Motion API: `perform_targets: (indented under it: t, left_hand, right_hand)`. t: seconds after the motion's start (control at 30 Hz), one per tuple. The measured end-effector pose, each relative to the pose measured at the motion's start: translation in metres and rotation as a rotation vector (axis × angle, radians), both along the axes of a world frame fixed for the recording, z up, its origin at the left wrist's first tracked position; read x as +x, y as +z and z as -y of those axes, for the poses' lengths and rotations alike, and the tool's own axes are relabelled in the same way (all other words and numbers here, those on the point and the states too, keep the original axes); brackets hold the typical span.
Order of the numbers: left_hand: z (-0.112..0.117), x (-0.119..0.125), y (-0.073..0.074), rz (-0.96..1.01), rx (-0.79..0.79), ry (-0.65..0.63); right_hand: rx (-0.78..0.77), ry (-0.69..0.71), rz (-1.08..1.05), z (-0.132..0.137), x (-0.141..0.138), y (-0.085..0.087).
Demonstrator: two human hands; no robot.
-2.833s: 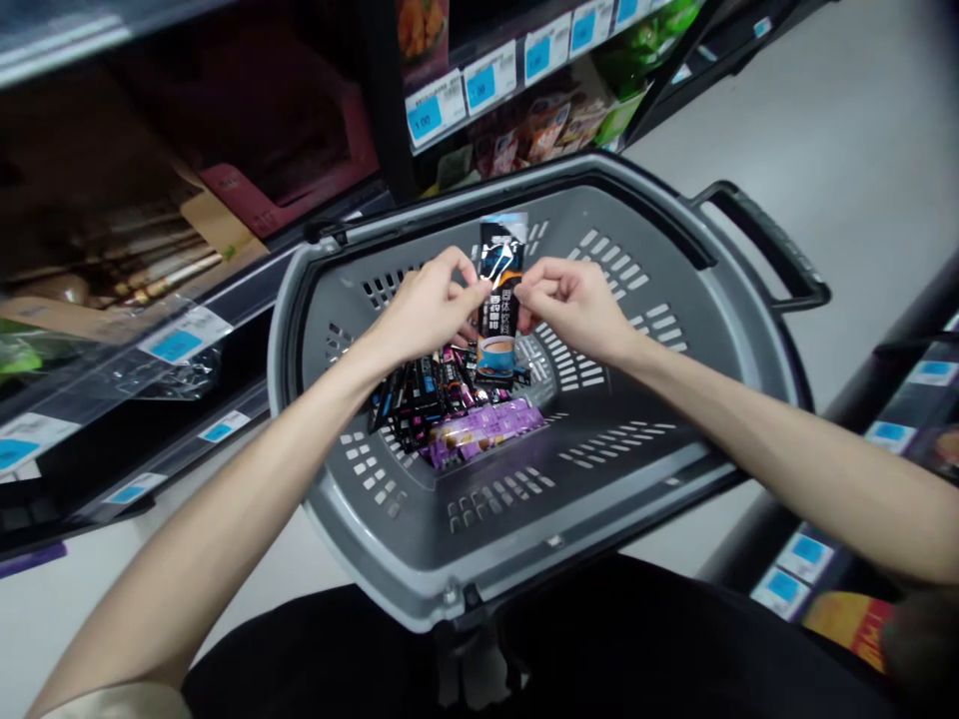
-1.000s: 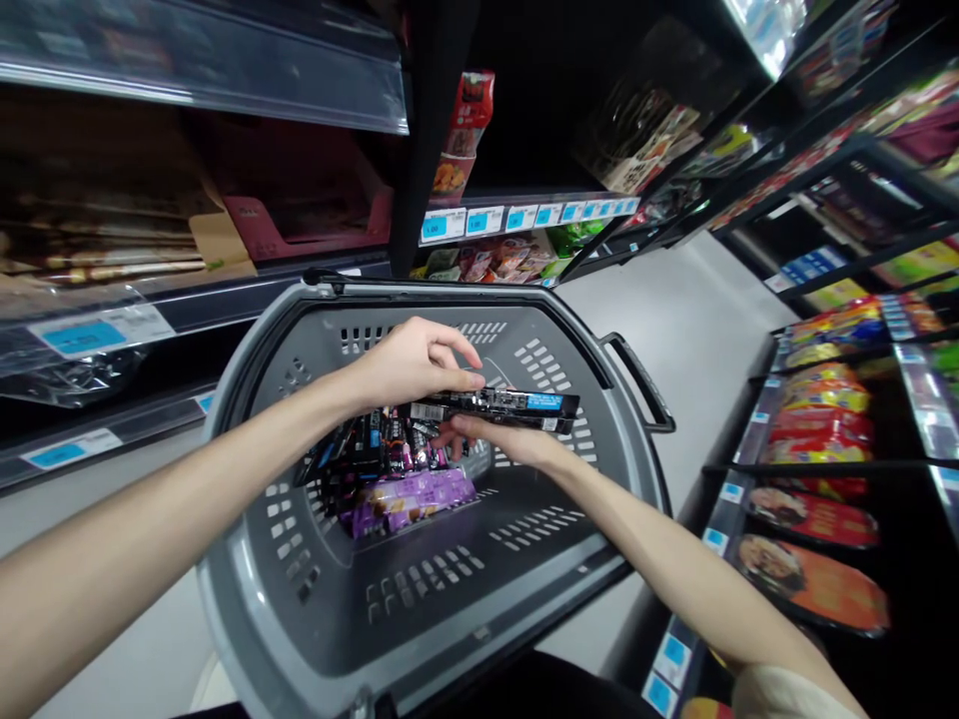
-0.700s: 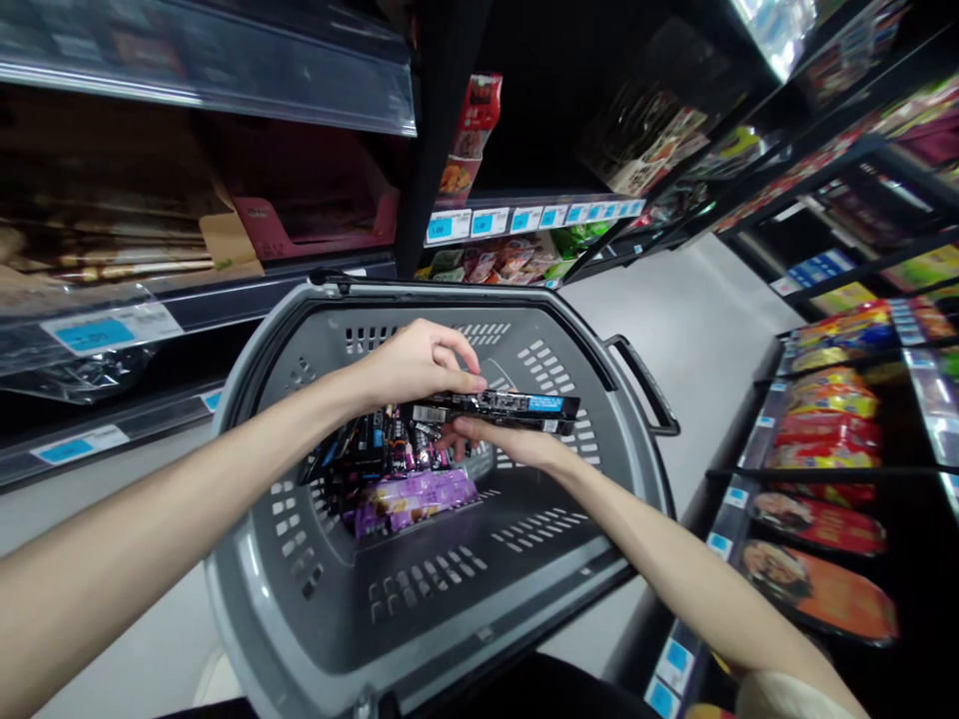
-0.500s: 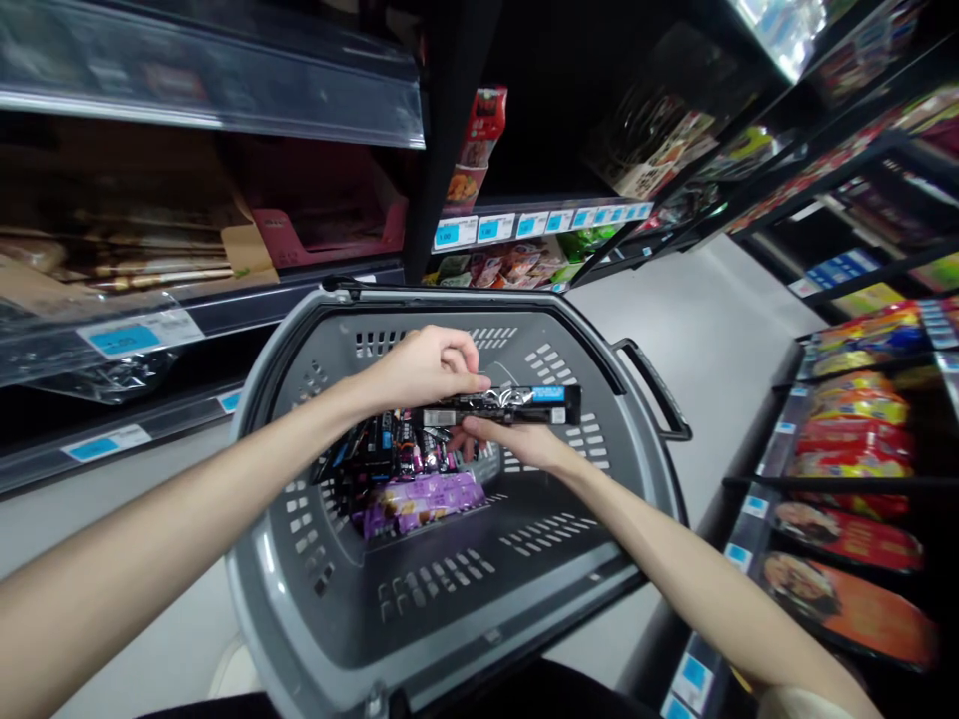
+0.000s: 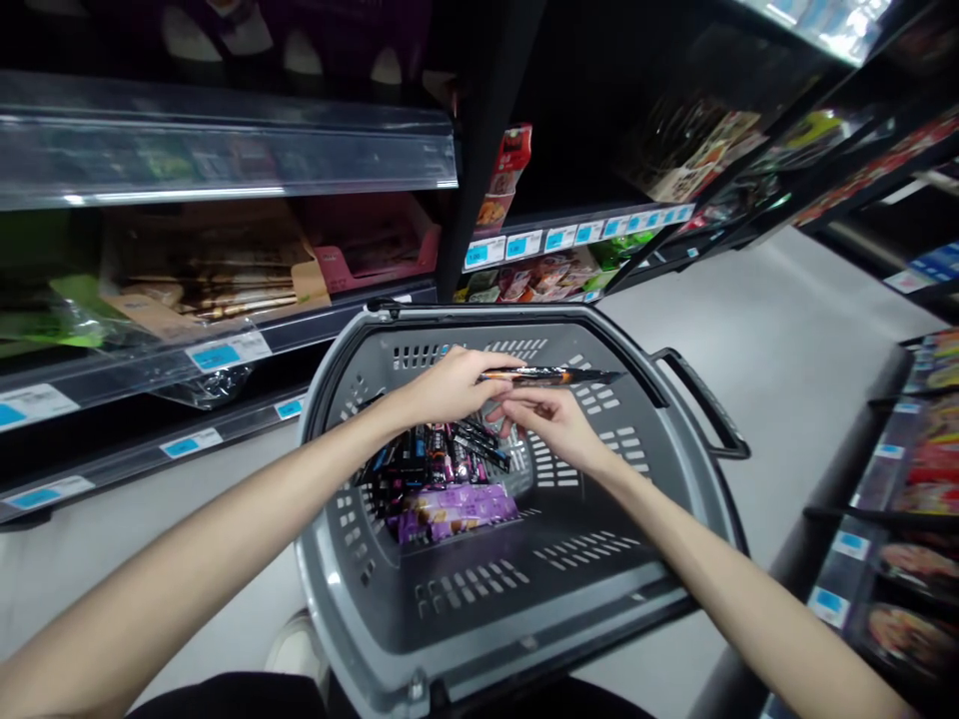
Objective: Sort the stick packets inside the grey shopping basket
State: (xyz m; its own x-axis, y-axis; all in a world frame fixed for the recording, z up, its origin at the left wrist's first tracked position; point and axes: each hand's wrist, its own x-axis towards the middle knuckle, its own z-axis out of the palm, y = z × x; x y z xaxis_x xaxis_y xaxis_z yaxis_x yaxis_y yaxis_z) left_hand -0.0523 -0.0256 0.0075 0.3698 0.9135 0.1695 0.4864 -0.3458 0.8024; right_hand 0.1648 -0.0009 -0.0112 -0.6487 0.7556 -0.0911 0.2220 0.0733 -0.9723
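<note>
A thin, dark, shiny snack packet [image 5: 558,375] is gripped at its left end by my left hand [image 5: 454,387], thumb below and fingers above. It lies nearly level over the grey basket [image 5: 479,639]. Just under the packet is my right hand [image 5: 558,421], its fingers loosely bent and apart, with nothing visible in them. Inside the basket, to the left, lie several black snack packets [image 5: 431,449], some with pink and blue marks. In front of them rest purple snack packets [image 5: 459,509].
A shelf with price tags [image 5: 229,350] runs along the left and holds an open carton [image 5: 307,285] of packets. The basket's black handle [image 5: 704,404] sticks out on the right. More shelving with packaged food [image 5: 918,559] stands at the right, across the pale floor [image 5: 779,320].
Packets were held between both hands; now one stays in my left hand and my right hand has turned, fingers bent and empty. The view has shifted, moving the basket right in the picture.
</note>
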Motion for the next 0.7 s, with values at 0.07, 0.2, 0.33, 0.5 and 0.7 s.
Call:
perform_targets:
  t: [0.07,0.2,0.33,0.5,0.7]
  left_hand:
    - [-0.001,-0.001,0.002,0.031,-0.04,-0.03]
    - [-0.003,-0.002,0.001,0.1,0.002,-0.06]
    - [-0.004,-0.002,-0.002,0.083,-0.012,-0.052]
    - [-0.002,0.0,0.0,0.137,-0.054,0.065]
    - [-0.006,-0.002,0.002,0.216,-0.05,0.335]
  right_hand:
    - [0.02,-0.028,0.025,-0.002,-0.001,-0.001]
    - [0.013,-0.204,-0.029,-0.008,0.001,-0.002]
    - [0.107,-0.388,-0.133,-0.007,0.002,0.0]
    - [0.117,-0.551,-0.205,-0.01,0.0,-0.003]
    - [-0.031,-0.682,-0.316,-0.023,0.008,0.003]
